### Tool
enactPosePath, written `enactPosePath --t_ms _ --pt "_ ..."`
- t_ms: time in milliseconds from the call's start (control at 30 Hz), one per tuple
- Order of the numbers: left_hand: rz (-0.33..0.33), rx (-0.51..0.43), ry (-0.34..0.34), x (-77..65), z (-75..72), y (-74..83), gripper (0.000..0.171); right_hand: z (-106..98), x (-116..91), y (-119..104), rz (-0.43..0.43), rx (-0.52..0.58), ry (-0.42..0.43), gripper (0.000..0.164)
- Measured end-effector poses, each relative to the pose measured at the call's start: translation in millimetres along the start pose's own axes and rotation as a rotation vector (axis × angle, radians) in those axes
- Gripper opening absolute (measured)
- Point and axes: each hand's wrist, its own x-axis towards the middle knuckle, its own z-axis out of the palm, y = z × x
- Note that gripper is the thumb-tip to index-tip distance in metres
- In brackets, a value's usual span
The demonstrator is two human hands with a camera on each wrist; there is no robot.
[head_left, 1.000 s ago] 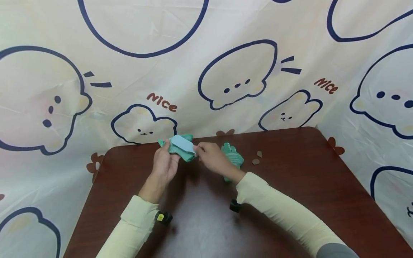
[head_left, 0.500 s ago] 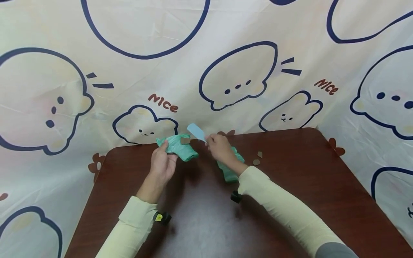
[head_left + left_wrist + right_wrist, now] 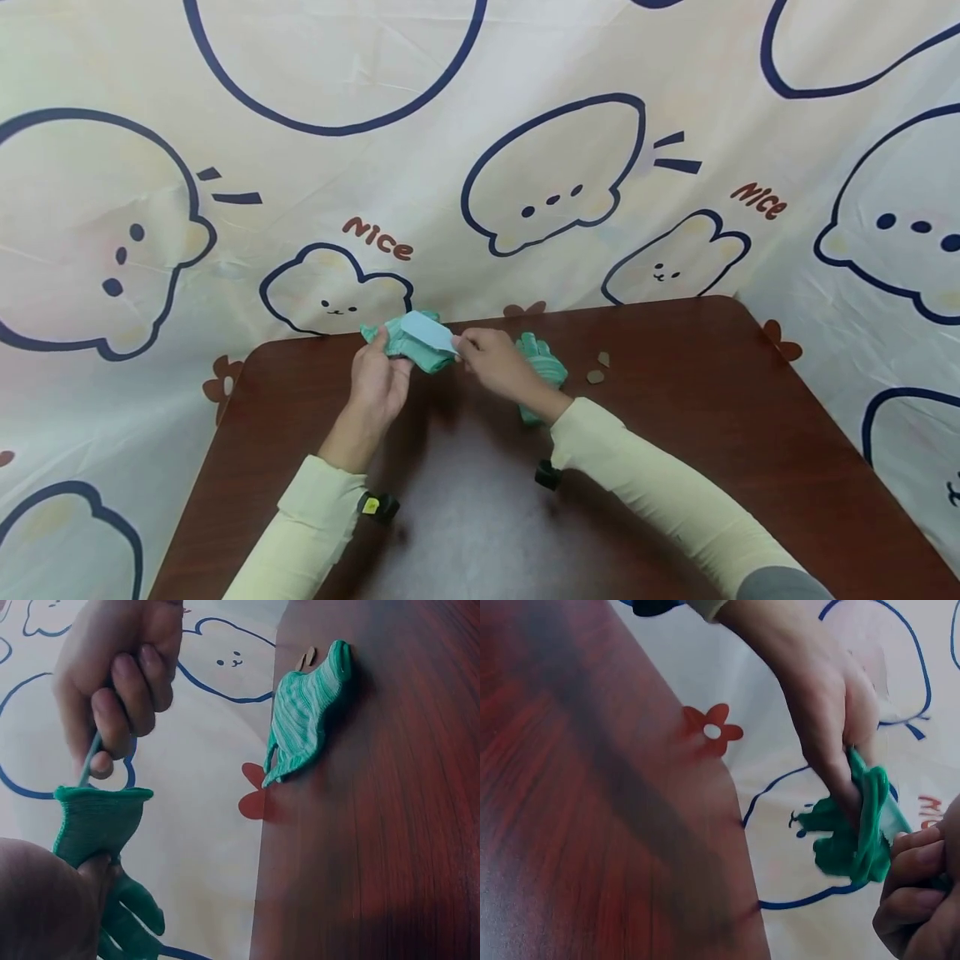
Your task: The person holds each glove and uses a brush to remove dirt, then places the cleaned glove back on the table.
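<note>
In the head view my left hand (image 3: 375,387) pinches a green striped knit glove (image 3: 431,359), thumb on top and fingers below, raised near the table's far edge. My right hand (image 3: 491,360) grips the thin handle of a light blue paddle-shaped brush (image 3: 427,330). Its flat head overlaps the glove. In the left wrist view the glove's cuff (image 3: 103,793) faces the right hand and its fingers hang downward. The right wrist view shows the brush head (image 3: 894,823) at the glove, partly hidden by the right hand's curled fingers.
A second green knit glove (image 3: 547,367) lies on the dark red-brown table (image 3: 480,517), right of my right hand. Two small brown flat pieces (image 3: 595,377) lie farther right. A printed cloth (image 3: 420,192) hangs behind the table's far edge.
Half a second ago the brush was lifted off to the right, and a brown patch showed on the held glove. Now the brush is back over the glove, covering that spot.
</note>
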Motion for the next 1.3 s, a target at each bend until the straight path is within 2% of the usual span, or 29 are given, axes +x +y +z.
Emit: enactPosePath --t_ms 200,333,500,633,767,933,1000,1133,1200,1300 --pt "0.031 -0.030 -0.020 1.0 -1.7 1.8 0.057 0.5 9.7 10.8 -0.006 0.003 0.066 0.042" --pt "0.025 -0.043 -0.016 0.1 -3.2 3.1 0.058 -1.9 18.9 17.9 0.006 -0.017 0.102 0.043" --pt "0.033 -0.025 0.005 -1.9 -3.8 3.8 0.057 -8.7 30.8 31.1 0.062 -0.079 0.162 0.042" --pt "0.036 -0.019 0.016 -2.2 -3.8 4.4 0.057 -16.7 33.0 41.6 0.120 -0.057 0.167 0.044" --pt "0.022 -0.014 0.016 -1.7 -4.7 3.3 0.057 -26.2 27.2 40.5 0.139 0.037 0.161 0.043" --pt "-0.009 -0.015 -0.032 -1.1 -2.5 -3.5 0.057 -31.7 8.8 21.0 0.106 0.103 0.128 0.040" --pt "-0.020 0.001 -0.059 -1.7 -0.1 -7.5 0.056 -28.9 -0.1 11.7 0.082 0.086 0.090 0.041" --pt "-0.043 0.064 -0.126 -5.2 5.6 -15.0 0.055 -18.9 -14.7 -0.8 0.004 -0.013 0.021 0.041" --pt "-0.046 0.084 -0.163 -7.2 7.8 -17.5 0.057 -15.0 -18.5 -3.0 -0.022 -0.052 0.021 0.039" --pt "-0.036 0.094 -0.205 -9.5 10.1 -19.9 0.059 -13.2 -19.6 -0.9 -0.031 -0.080 0.070 0.038"
